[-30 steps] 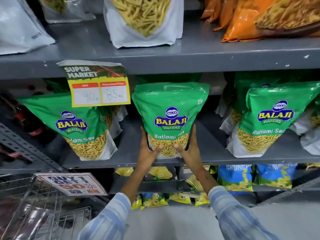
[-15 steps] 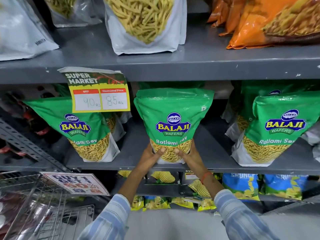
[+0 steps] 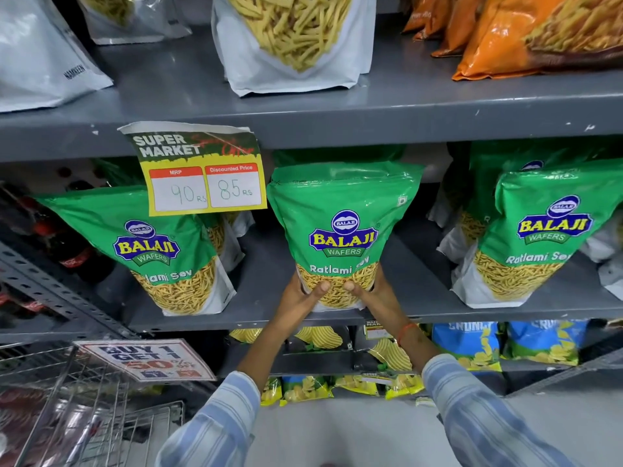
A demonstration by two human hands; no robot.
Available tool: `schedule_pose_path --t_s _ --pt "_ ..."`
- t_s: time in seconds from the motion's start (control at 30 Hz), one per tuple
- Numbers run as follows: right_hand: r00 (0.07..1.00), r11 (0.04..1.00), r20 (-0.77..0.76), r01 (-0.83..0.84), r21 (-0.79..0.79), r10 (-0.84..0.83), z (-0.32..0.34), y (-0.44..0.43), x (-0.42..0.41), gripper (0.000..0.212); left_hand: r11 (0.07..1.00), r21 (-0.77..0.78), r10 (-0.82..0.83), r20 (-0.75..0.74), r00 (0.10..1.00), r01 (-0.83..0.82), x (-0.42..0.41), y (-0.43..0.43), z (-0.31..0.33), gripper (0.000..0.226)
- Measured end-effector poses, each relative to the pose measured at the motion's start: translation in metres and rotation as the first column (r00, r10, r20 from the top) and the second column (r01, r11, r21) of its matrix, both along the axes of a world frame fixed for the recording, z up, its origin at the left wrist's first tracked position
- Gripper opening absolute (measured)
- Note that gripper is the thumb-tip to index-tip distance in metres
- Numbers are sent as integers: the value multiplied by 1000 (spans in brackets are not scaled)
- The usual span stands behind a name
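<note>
Shelving of grey metal fills the view. The middle shelf [image 3: 259, 298] carries a row of green Balaji Ratlami Sev pouches, upright with labels facing out, presumably so shoppers can read them. The centre pouch [image 3: 344, 203] is at the shelf's front edge, roughly midway between the left pouch [image 3: 151, 254], which leans leftward, and the right pouch [image 3: 539, 237], and it is apart from both. Whether its base rests on the front edge or hangs just above it I cannot tell, since the hands hide the contact. More green pouches stand behind it, toward the back of the shelf. A yellow price card [image 3: 202, 176] hangs from the front lip of the shelf above, just left of the centre pouch's top, likely put there to price this row.

Both hands clasp the pouch low down at its filled bottom. That is probably where the weight sits, and a grip there keeps the tall bag from flopping. The left hand [image 3: 296, 305] wraps the lower left corner and the right hand [image 3: 379, 298] the lower right. The fingers go behind the bag, and the left thumb [image 3: 322, 286] presses on the front window, nearly meeting the other thumb.
</note>
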State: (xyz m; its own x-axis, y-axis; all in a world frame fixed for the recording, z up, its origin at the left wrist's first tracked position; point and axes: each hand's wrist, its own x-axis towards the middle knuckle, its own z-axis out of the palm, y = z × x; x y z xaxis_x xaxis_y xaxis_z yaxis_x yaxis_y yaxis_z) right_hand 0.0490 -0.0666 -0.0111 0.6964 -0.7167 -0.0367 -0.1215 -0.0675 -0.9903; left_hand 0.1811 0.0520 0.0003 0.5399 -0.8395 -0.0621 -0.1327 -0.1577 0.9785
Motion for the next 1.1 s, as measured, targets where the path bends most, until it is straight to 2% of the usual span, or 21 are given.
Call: schedule_pose_path --t_s 0.13,0.2,0.27,0.33,0.37,0.43,0.47,0.53,0.6,0.7,0.77,0.87,1.0,1.1 --pt "1000 1000 26 -18 -9 18 6 1 -1 86 1000 15 17 15 1000 -17 -4 1 7 97" --pt "997 1000 71 -6 -12 7 10 4 -3 92 998 -30 57 22 998 -57 -11 3 8 111" --pt "987 998 154 55 -27 -50 11 7 -8 111 980 -53 200 151 968 -194 -19 6 7 130" --pt "963 989 238 141 -45 -127 14 12 -16 118 935 -94 352 383 854 -343 -29 7 10 122" --pt "948 979 275 187 -76 -160 16 14 -20 112 910 -135 405 484 775 -391 -35 7 13 114" --pt "914 948 348 277 -156 -210 24 14 -30 87 867 -259 488 610 625 -425 -51 2 22 97" --pt "893 926 386 324 -195 -231 30 12 -37 73 856 -324 512 639 573 -404 -62 -4 27 89" --pt "863 871 440 397 -288 -248 45 3 -52 54 856 -391 516 674 528 -337 -85 -21 36 79" --pt "853 802 461 446 -397 -246 56 -12 -74 46 878 -399 477 694 539 -264 -112 -43 43 74" --pt "831 721 500 500 -479 -244 63 -37 -117 39 925 -344 368 693 620 -164 -154 -78 40 70" --pt "818 685 520 527 -503 -247 61 -55 -146 38 952 -281 279 635 721 -121 -180 -102 35 72" --pt "803 644 509 571 -509 -310 48 -85 -185 41 973 -214 180 471 864 -87 -210 -130 25 84" --pt "785 699 454 600 -389 -421 29 -124 -219 44 982 -162 138 269 953 -97 -233 -158 17 93" --pt "822 762 318 562 -321 -473 13 -146 -231 62 983 -150 128 153 980 -105 -244 -168 16 96"
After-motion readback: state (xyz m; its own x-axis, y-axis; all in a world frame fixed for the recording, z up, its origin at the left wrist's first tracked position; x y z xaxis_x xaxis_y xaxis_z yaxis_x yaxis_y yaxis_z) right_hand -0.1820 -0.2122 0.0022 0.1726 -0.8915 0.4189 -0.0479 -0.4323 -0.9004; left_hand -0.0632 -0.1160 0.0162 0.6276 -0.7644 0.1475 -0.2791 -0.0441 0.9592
